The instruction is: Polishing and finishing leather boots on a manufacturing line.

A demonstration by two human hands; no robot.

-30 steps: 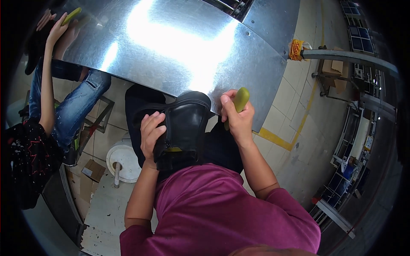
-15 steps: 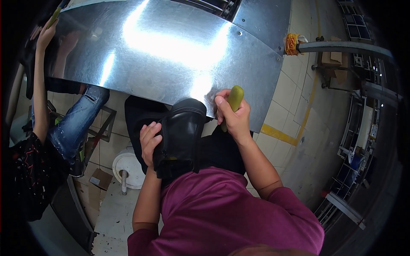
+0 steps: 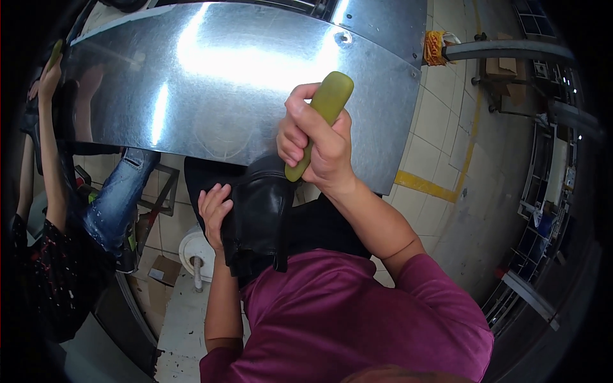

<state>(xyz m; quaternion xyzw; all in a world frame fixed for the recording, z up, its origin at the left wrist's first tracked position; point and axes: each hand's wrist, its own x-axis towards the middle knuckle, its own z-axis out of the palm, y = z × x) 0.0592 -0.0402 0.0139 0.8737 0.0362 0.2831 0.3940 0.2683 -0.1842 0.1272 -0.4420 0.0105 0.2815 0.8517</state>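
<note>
Right hand: the right hand (image 3: 317, 148) is lifting higher than a second ago, fingers clenched round the yellow-green bar (image 3: 321, 121), now over the metal sheet (image 3: 211, 96).
Left hand: the left hand (image 3: 214, 210) is staying put, fingers pressing flat against the black boot (image 3: 258, 220).
Boot: it is resting upright in the lap, the bar apart from it just now.

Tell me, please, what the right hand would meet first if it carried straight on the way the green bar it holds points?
Probably the shiny metal sheet: the right hand aims its green bar up over it, though depth is unclear.

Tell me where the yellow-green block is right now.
In the head view, the yellow-green block sits just right of centre, gripped in the right hand, raised above the black boot and in front of the shiny metal sheet.
</note>
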